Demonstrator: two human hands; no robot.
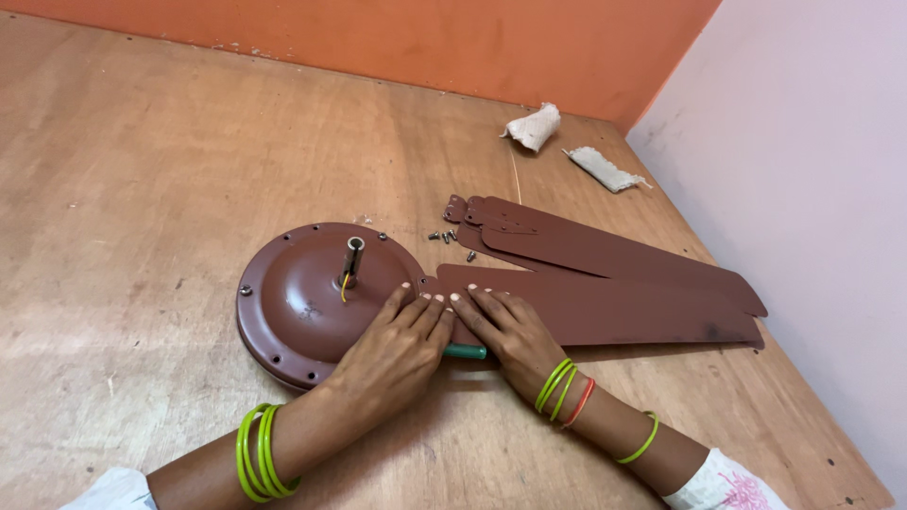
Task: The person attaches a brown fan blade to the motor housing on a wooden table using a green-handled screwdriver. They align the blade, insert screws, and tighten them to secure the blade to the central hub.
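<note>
1. The blade point(605, 307) lies flat on the wooden table point(170, 170), its narrow root end butted against the rim of the brown fan motor point(312, 297). Both hands meet over that joint.
2. The left hand point(397, 345) lies flat, fingers spread, across the motor's edge and the blade root. It presses down and grasps nothing.
3. The right hand point(505, 331) also lies flat on the blade root, fingertips touching the left hand's. A green tool handle point(468, 352) pokes out under the palm; I cannot tell whether it is gripped or only lying beneath.
4. To do this well, in my judgement: keep the root square to the rim and line its holes up with the motor's before pressure comes off. The motor's domed shape could let it rock, so the left hand should steady it.
5. Loose screws point(449, 238) lie just beyond the motor, beside two more blades point(586, 247) stacked behind.
6. Two rags point(567, 142) lie well apart, near the orange wall point(425, 38).
</note>
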